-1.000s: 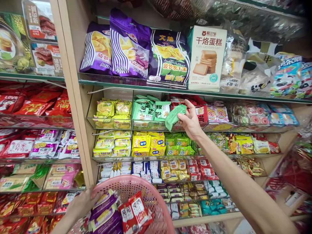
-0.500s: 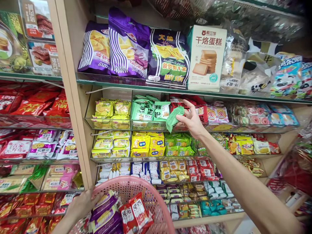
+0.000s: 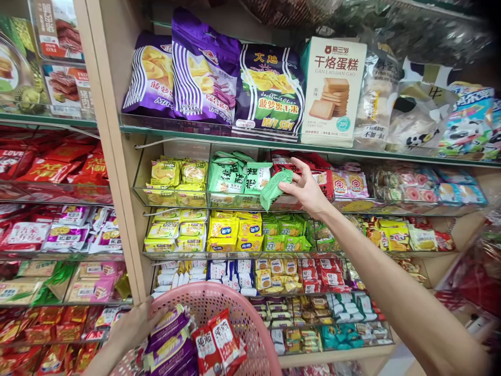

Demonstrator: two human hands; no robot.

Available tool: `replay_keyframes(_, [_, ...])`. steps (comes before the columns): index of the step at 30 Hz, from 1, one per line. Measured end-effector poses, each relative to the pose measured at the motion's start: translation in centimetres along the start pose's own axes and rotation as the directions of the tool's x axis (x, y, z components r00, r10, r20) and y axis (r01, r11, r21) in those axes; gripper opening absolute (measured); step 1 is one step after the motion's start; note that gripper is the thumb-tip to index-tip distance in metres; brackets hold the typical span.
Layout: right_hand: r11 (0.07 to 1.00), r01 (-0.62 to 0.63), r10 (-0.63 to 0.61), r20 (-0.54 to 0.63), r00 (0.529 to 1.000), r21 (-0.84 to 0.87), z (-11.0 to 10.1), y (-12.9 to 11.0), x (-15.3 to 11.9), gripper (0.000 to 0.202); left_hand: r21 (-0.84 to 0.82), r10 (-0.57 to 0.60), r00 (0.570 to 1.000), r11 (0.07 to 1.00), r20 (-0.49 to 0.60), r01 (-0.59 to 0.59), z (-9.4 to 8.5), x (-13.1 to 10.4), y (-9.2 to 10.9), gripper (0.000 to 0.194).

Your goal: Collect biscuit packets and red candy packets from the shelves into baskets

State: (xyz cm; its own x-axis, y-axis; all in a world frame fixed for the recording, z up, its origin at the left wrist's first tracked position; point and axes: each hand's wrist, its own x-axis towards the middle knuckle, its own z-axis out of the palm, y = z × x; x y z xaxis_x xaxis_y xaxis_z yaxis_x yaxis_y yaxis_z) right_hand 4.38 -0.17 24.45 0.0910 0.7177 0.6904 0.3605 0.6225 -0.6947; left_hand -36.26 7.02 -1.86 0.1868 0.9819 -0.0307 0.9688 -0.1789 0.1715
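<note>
My right hand (image 3: 307, 190) pinches a small green packet (image 3: 275, 190) in front of the upper bin row, by the bin of green packets (image 3: 227, 175) and the red ones (image 3: 324, 183). At the lower left, my left hand (image 3: 135, 324) grips the rim of a pink perforated basket (image 3: 250, 318). Inside the basket lie several purple biscuit packs (image 3: 170, 347) and red-and-white packets (image 3: 221, 339). The left fingers are partly hidden by the basket's edge.
Large purple snack bags (image 3: 205, 73) and a cake box (image 3: 332, 91) stand on the glass shelf above. Yellow packets (image 3: 223, 232) fill bins below. A wooden upright (image 3: 117, 156) divides these shelves from those at left.
The green packet and my right hand have shifted slightly left, and the packet is turned a little more sideways. My left hand still holds the basket.
</note>
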Motion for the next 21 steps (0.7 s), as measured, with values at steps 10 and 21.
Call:
replay_keyframes(10, [0.999, 0.015, -0.016, 0.029, 0.999, 0.048, -0.8, -0.5, 1.3, 0.090, 0.004, 0.018, 0.995, 1.000, 0.093, -0.018, -0.6, -0.7, 2.5, 0.061])
replay_keyframes(21, [0.997, 0.073, -0.075, 0.098, 0.992, 0.028, -1.1, -1.3, 1.9, 0.088, -0.028, 0.002, 0.999, 1.000, 0.047, -0.001, -0.2, -0.9, 3.5, 0.050])
